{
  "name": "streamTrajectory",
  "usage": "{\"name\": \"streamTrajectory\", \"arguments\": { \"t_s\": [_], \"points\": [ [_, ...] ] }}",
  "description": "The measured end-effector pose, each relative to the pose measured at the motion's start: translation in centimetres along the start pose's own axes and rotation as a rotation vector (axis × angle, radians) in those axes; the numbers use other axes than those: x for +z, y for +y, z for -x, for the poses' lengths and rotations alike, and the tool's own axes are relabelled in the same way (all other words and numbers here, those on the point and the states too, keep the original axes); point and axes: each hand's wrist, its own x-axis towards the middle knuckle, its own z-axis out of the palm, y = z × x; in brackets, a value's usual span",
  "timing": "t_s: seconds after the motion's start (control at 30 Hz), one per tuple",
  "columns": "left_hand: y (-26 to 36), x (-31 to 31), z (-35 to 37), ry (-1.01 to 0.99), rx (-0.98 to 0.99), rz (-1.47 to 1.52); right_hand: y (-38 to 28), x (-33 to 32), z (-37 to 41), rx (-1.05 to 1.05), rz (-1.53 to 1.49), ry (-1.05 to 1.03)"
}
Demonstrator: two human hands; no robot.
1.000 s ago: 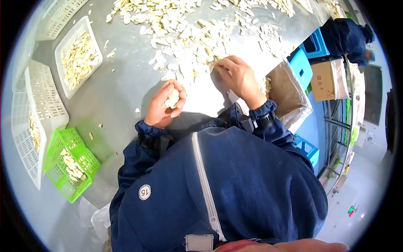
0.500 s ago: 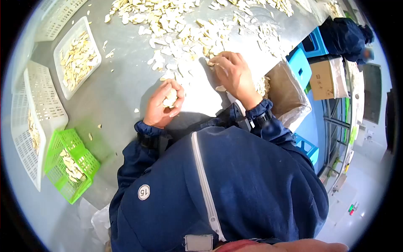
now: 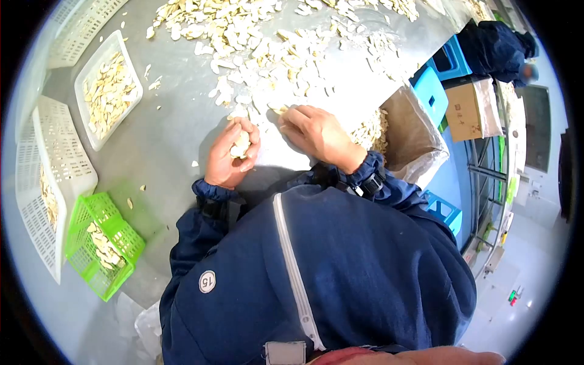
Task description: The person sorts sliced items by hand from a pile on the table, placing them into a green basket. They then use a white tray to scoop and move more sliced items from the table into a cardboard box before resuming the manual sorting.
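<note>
Pale, cream-coloured slices (image 3: 261, 52) lie spread across the metal table (image 3: 164, 125). At the near edge of the spread, my left hand (image 3: 230, 152) is curled around several pale slices (image 3: 241, 144), which show between the thumb and fingers. To its right, my right hand (image 3: 319, 135) is palm down with its fingers bent together at the table surface. A slice (image 3: 278, 109) shows by its fingertips; whether the fingers grip it cannot be made out.
On the left are a white tray of slices (image 3: 109, 94), a white perforated basket (image 3: 67, 146) and a green basket (image 3: 102, 243). At right stand a lined box (image 3: 413, 137), blue stools (image 3: 430, 97) and a cardboard box (image 3: 468, 112). Another person (image 3: 496, 52) is at upper right.
My right hand has moved left and slightly down, closer to my left hand, and its fingers are more bent. My left hand still holds slices and has shifted slightly left.
</note>
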Motion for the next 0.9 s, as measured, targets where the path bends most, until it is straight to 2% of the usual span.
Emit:
{"name": "streamTrajectory", "arguments": {
  "t_s": [0.13,0.23,0.27,0.33,0.37,0.47,0.53,0.6,0.7,0.73,0.83,0.9],
  "points": [
    [0.0,0.4,0.1,0.013,0.013,-0.014,0.2,-0.4,0.4,-0.214,-0.048,0.012],
    [-0.1,0.3,0.1,0.018,0.015,-0.008,0.9,-1.8,0.9,-0.099,-0.118,0.052],
    [-0.1,0.2,0.2,0.017,0.016,-0.003,1.6,-1.7,1.1,0.093,-0.072,0.114],
    [-0.1,0.3,0.1,0.011,0.019,0.005,2.3,-2.7,1.2,0.240,0.022,0.092],
    [0.0,0.3,0.1,0.011,0.017,0.000,2.2,-3.0,1.2,0.231,0.043,0.051],
    [-0.1,0.2,0.1,-0.005,0.028,-0.068,1.3,-1.9,1.0,-0.040,-0.014,-0.066],
    [-0.2,0.1,0.2,-0.027,0.093,-0.203,0.1,-1.2,0.7,-0.059,-0.008,-0.115],
    [-0.1,0.6,0.5,0.046,0.075,-0.132,0.1,-0.4,0.3,-0.087,-0.019,-0.162],
    [0.2,0.4,0.4,-0.006,0.056,-0.228,-0.5,-0.7,-0.9,0.028,-0.098,-0.164],
    [0.4,0.3,0.4,-0.058,-0.011,-0.057,-0.7,-1.2,-1.3,0.102,-0.118,-0.176],
    [0.7,0.8,0.5,-0.069,-0.027,-0.100,-0.4,-2.1,-3.8,0.095,0.007,-0.164],
    [0.5,0.6,0.4,-0.062,-0.017,-0.119,-0.1,-2.2,-6.3,0.023,0.056,-0.269]
  ]
}}
